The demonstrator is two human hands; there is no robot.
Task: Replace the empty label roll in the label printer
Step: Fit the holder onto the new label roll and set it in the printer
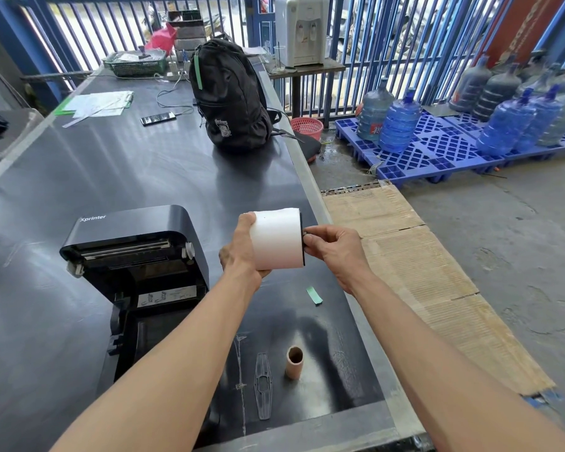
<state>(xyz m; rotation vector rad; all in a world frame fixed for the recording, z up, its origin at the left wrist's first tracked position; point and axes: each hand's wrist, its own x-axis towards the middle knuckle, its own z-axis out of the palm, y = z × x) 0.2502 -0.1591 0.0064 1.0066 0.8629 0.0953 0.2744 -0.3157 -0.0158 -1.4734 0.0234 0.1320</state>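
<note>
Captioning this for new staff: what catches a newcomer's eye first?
A white label roll is held up mid-frame, left hand gripping one end, right hand pinching a black part at the other. Left of it the black printer stands open on the table; an empty brown core sits nearer.

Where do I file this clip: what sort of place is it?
Probably a semi-open packing or dispatch area of a warehouse: a long metal worktable with a label printer, blue plastic pallets holding big water jugs, and blue barred fencing behind.
</note>
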